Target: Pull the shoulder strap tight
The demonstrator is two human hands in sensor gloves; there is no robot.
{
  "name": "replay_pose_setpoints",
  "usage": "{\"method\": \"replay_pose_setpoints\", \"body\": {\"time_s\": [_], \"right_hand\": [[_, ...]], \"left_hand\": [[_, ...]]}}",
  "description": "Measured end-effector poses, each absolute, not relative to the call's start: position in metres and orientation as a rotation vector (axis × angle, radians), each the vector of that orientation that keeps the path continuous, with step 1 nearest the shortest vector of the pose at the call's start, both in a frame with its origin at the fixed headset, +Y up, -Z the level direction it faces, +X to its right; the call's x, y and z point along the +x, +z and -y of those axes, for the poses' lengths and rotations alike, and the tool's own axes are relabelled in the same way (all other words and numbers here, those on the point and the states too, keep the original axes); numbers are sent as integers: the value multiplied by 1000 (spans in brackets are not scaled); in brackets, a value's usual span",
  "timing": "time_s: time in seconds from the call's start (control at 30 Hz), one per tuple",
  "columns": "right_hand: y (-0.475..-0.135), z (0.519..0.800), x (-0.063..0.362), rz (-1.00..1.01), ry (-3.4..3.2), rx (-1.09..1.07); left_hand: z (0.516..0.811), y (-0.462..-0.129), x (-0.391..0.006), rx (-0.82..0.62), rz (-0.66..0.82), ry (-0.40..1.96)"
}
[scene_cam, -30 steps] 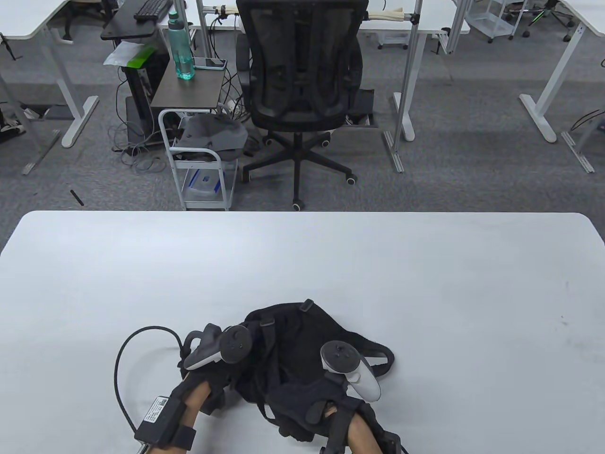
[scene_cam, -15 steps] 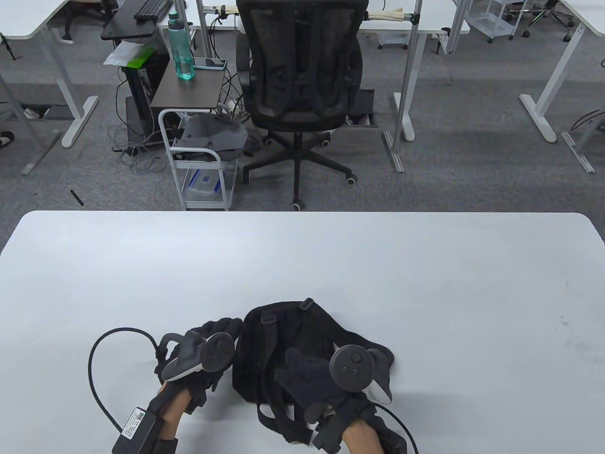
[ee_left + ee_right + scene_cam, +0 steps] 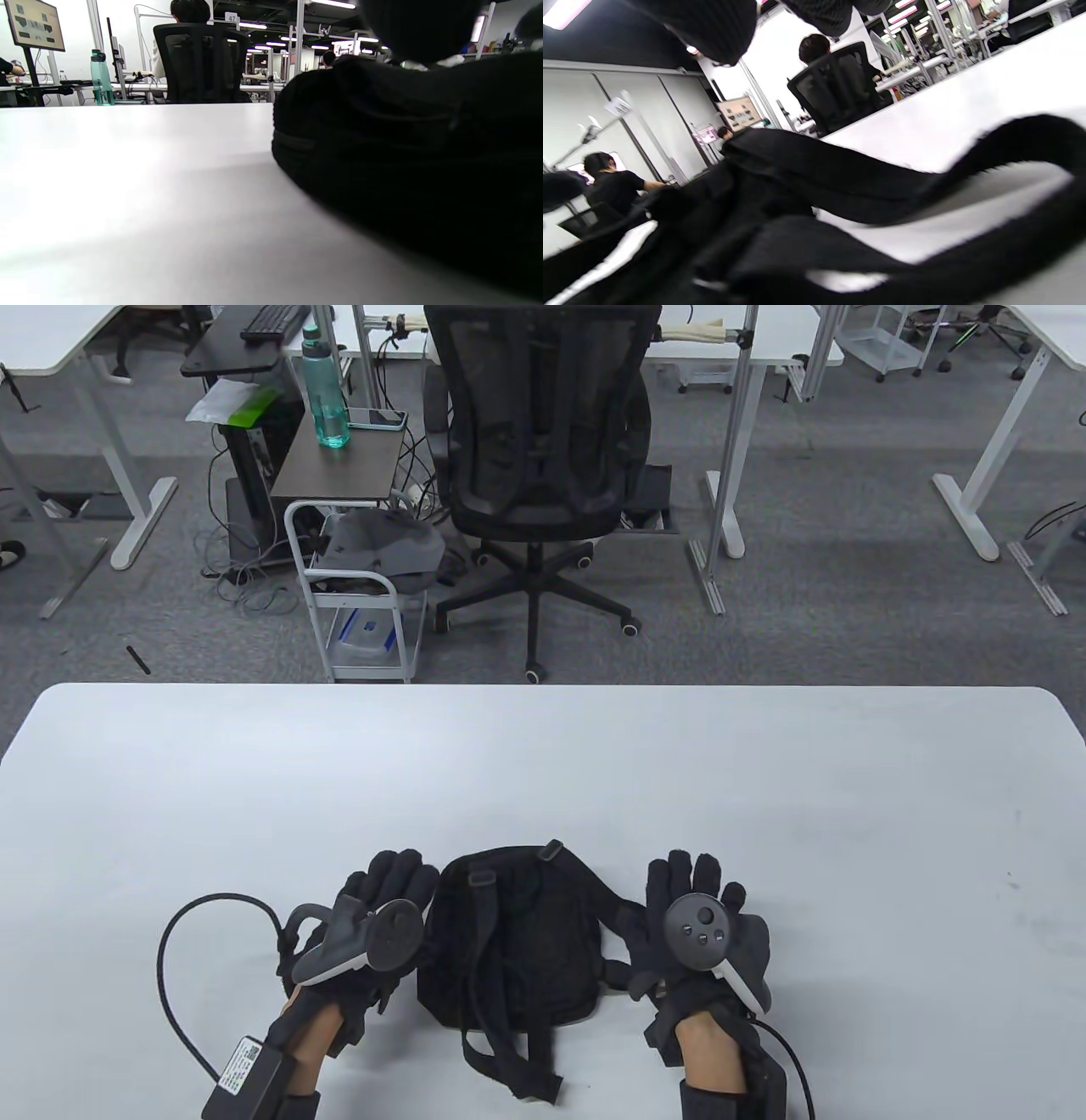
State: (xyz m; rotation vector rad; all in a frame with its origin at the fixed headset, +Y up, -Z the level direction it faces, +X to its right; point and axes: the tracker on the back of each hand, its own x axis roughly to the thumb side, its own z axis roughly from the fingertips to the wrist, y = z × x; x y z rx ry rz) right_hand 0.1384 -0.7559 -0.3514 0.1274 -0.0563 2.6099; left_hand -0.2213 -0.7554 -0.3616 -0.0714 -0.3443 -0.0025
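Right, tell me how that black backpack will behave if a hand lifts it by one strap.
The backpack lies flat and slumped, so it is probably soft and near empty: likely light and saggy when lifted. Its loose strap ends trail in limp loops toward the table edge, so they would probably dangle and swing.

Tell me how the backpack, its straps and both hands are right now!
Backpack: lying flat on the table, straps side up.
Shoulder straps: loose, trailing off the near end.
Left hand: open, beside the backpack, holding nothing.
Right hand: open, fingers spread, resting over a strap loop.
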Motion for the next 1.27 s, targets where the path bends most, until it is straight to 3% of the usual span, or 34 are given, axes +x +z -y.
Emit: {"method": "replay_pose_setpoints", "body": {"time_s": [0.27,0.7,1.27], "right_hand": [[-367,782,134,-61,2651,119],[-361,774,133,31,2598,161],[-362,781,132,-30,2544,155]], "left_hand": [[764,-366,-223,-162,338,-24],[770,-369,-226,-178,326,-16],[776,-371,-223,-193,334,-32]]}}
